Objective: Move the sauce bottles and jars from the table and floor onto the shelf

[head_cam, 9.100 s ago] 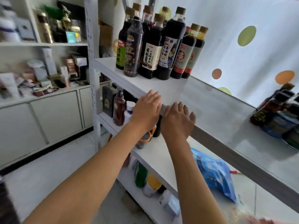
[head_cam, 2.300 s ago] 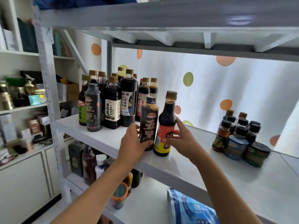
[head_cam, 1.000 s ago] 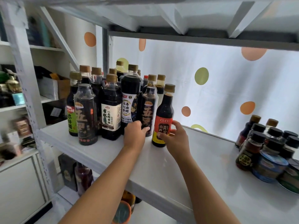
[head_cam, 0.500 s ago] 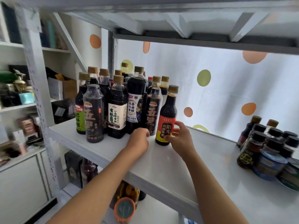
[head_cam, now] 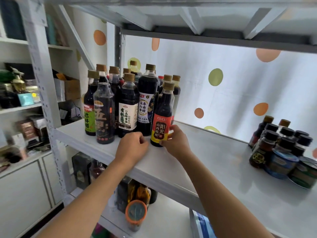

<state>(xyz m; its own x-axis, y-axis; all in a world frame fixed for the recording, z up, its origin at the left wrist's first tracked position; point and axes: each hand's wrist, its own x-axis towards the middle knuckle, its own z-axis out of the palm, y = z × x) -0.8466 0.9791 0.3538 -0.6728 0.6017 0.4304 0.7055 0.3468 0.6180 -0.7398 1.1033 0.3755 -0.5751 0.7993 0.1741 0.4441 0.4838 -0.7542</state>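
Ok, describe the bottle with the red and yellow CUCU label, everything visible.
The CUCU bottle is a slim, clear bottle of dark liquid with a tan cap, its wrap label red above and yellow below with a dark panel of characters. It stands upright on the white shelf, at the right front of the bottle cluster. The right hand grips its base, fingers round the label. The left hand rests curled beside it, apparently not touching.
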